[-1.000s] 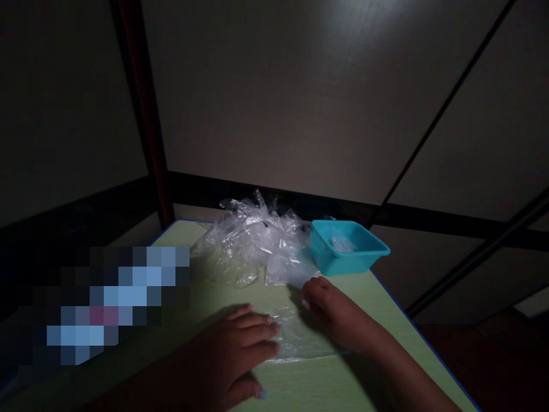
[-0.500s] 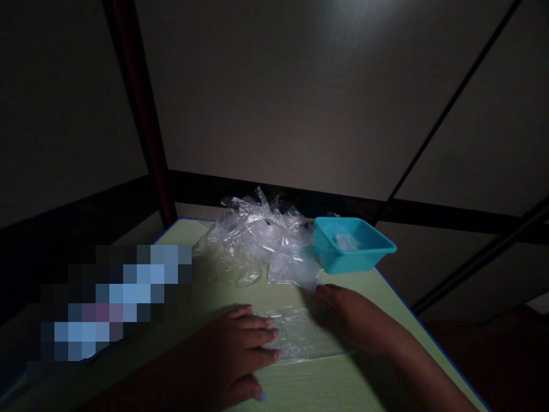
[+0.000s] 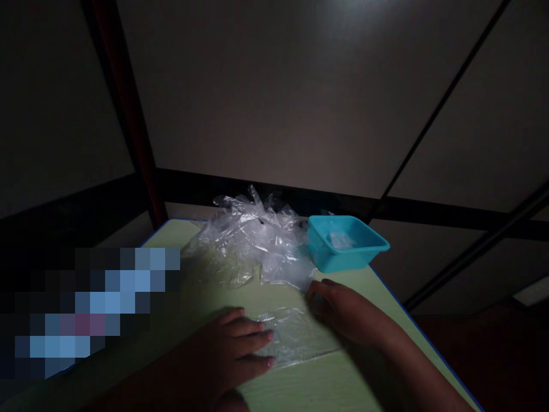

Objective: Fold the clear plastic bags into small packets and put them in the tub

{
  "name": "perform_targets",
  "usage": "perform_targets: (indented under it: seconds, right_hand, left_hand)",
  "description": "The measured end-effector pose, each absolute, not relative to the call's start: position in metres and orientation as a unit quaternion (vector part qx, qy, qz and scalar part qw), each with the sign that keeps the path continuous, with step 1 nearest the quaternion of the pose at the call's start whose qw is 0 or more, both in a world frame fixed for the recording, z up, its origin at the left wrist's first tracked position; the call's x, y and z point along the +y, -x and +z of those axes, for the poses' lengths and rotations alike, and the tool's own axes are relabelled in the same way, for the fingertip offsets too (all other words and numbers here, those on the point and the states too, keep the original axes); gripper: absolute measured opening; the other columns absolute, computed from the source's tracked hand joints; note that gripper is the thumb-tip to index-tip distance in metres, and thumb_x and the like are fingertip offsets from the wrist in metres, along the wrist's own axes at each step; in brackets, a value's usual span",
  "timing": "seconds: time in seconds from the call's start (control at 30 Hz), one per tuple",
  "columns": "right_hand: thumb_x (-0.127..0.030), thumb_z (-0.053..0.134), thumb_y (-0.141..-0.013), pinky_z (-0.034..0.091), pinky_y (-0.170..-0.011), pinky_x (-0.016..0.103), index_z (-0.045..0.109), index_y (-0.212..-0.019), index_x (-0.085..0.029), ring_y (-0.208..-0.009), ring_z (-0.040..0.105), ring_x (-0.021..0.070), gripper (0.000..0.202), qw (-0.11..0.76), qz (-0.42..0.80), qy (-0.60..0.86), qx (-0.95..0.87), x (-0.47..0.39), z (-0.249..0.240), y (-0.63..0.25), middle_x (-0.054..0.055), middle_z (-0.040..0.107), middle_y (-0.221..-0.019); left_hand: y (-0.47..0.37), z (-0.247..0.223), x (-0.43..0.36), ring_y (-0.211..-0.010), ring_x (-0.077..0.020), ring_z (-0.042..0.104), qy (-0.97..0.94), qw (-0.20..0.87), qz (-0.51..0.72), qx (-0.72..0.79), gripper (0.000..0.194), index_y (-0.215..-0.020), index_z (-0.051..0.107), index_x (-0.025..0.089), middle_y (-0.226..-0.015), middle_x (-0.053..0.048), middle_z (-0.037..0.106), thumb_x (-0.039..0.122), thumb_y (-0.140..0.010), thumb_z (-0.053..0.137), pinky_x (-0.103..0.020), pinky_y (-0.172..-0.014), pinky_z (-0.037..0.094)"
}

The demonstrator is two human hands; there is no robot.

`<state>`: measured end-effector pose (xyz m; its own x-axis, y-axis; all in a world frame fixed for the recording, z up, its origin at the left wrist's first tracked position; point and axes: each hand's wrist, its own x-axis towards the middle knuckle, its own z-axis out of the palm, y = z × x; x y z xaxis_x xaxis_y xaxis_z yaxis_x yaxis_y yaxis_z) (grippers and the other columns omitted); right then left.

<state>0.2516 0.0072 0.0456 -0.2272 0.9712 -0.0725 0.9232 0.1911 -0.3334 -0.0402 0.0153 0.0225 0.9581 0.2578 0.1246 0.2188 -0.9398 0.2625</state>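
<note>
A clear plastic bag point(image 3: 295, 335) lies flattened on the pale green table, with creases across it. My left hand point(image 3: 235, 349) rests palm down at its left end, fingers stretched out and their tips touching the film. Only part of the left thumb shows, at the bottom edge of the view. At the bag's right end is my right hand point(image 3: 343, 306), on its side with the fingers curled in. What those fingers pinch, if anything, is hidden in shadow. Just beyond the hands, a heap of crumpled clear plastic bags point(image 3: 253, 240) spreads over the back of the table.
A turquoise plastic basket point(image 3: 343, 260) with a small clear packet point(image 3: 341, 239) inside stands at the back right, beside the heap. Dark panels point(image 3: 266, 103) rise behind the table point(image 3: 274, 395). A blurred-out bluish patch covers the left side.
The view has shifted slightly, so the table and basket appear further left. My left thumb has drawn back toward the palm. Both hands stay at the ends of the flattened bag.
</note>
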Motion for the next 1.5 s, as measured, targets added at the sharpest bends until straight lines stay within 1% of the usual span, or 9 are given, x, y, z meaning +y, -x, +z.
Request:
perform_targets:
  seconds: [0.2,0.6,0.73,0.83,0.97,1.1,1.3,1.4,1.5]
  right_hand:
    - [-0.015,0.071,-0.071,0.040,-0.076,0.028,0.061,-0.088,-0.021,-0.090,0.053,0.0203,0.020,0.110,0.145,0.574,-0.799,0.011,0.038,-0.249,0.004,0.056,-0.092]
    - [-0.022,0.072,-0.074,0.037,-0.079,0.036,0.062,-0.071,-0.017,-0.092,0.050,0.0245,0.012,0.033,0.158,0.588,-0.792,0.013,0.046,-0.258,0.006,0.058,-0.089]
    - [-0.020,0.073,-0.072,0.038,-0.076,0.031,0.062,-0.072,-0.018,-0.090,0.052,0.0214,0.011,0.025,0.191,0.579,-0.792,0.009,0.052,-0.258,0.003,0.060,-0.088]
    - [-0.020,0.074,-0.070,0.037,-0.060,0.023,0.062,-0.077,-0.018,-0.074,0.054,0.0151,0.014,0.020,0.231,0.583,-0.779,0.009,0.052,-0.261,0.000,0.061,-0.079]
    - [-0.025,0.079,-0.065,0.030,-0.049,0.020,0.062,-0.084,-0.016,-0.064,0.051,0.0121,0.027,0.017,0.263,0.602,-0.754,0.014,0.047,-0.266,-0.003,0.060,-0.073]
    - [-0.027,0.082,-0.060,0.028,-0.048,0.020,0.065,-0.075,-0.015,-0.059,0.048,0.0101,0.025,0.005,0.297,0.594,-0.748,0.016,0.046,-0.269,-0.005,0.056,-0.064]
    - [-0.018,0.079,-0.062,0.036,-0.057,0.020,0.066,-0.073,-0.016,-0.067,0.054,0.0122,0.017,0.030,0.359,0.530,-0.767,0.011,0.055,-0.268,-0.003,0.061,-0.071]
    - [-0.016,0.077,-0.064,0.039,-0.066,0.023,0.063,-0.073,-0.015,-0.077,0.055,0.0158,0.017,0.065,0.331,0.524,-0.782,0.009,0.060,-0.269,0.000,0.061,-0.079]
    - [-0.017,0.072,-0.068,0.040,-0.060,0.024,0.057,-0.077,-0.016,-0.070,0.055,0.0147,0.018,0.083,0.382,0.534,-0.750,0.010,0.059,-0.271,-0.001,0.058,-0.074]
  left_hand:
    - [0.037,-0.014,0.014,-0.121,-0.0291,0.053,-0.971,0.059,0.173,0.155,0.041,-0.127,0.056,0.037,-0.134,-0.004,0.056,0.054,-0.089,0.055,-0.048,-0.104,0.034]
    - [0.039,-0.013,0.015,-0.124,-0.0267,0.051,-0.975,0.067,0.142,0.157,0.040,-0.128,0.054,0.041,-0.136,-0.001,0.054,0.056,-0.091,0.048,-0.048,-0.104,0.034]
    - [0.038,-0.020,0.017,-0.122,-0.0256,0.053,-0.972,0.054,0.161,0.161,0.034,-0.126,0.055,0.043,-0.135,0.001,0.054,0.052,-0.094,0.045,-0.046,-0.103,0.035]
    - [0.038,-0.023,0.017,-0.120,-0.0242,0.054,-0.971,0.048,0.175,0.157,0.031,-0.125,0.055,0.044,-0.133,0.001,0.057,0.048,-0.096,0.046,-0.045,-0.104,0.035]
    - [0.040,-0.019,0.018,-0.121,-0.0254,0.053,-0.975,0.044,0.160,0.148,0.035,-0.129,0.052,0.043,-0.136,0.000,0.054,0.051,-0.095,0.046,-0.048,-0.104,0.034]
    - [0.040,-0.016,0.019,-0.123,-0.0264,0.052,-0.979,0.045,0.139,0.141,0.037,-0.130,0.050,0.043,-0.137,0.000,0.053,0.053,-0.095,0.046,-0.050,-0.104,0.035]
    - [0.041,-0.007,0.020,-0.122,-0.0266,0.053,-0.981,0.052,0.128,0.139,0.034,-0.130,0.051,0.042,-0.135,-0.001,0.054,0.048,-0.097,0.045,-0.050,-0.103,0.037]
    - [0.043,0.012,0.020,-0.128,-0.0305,0.046,-0.985,0.095,0.077,0.118,0.047,-0.136,0.046,0.037,-0.141,-0.006,0.047,0.056,-0.093,0.046,-0.054,-0.103,0.036]
    - [0.044,0.027,0.021,-0.131,-0.0326,0.041,-0.987,0.114,0.031,0.108,0.056,-0.139,0.043,0.033,-0.144,-0.009,0.041,0.061,-0.091,0.046,-0.056,-0.104,0.034]
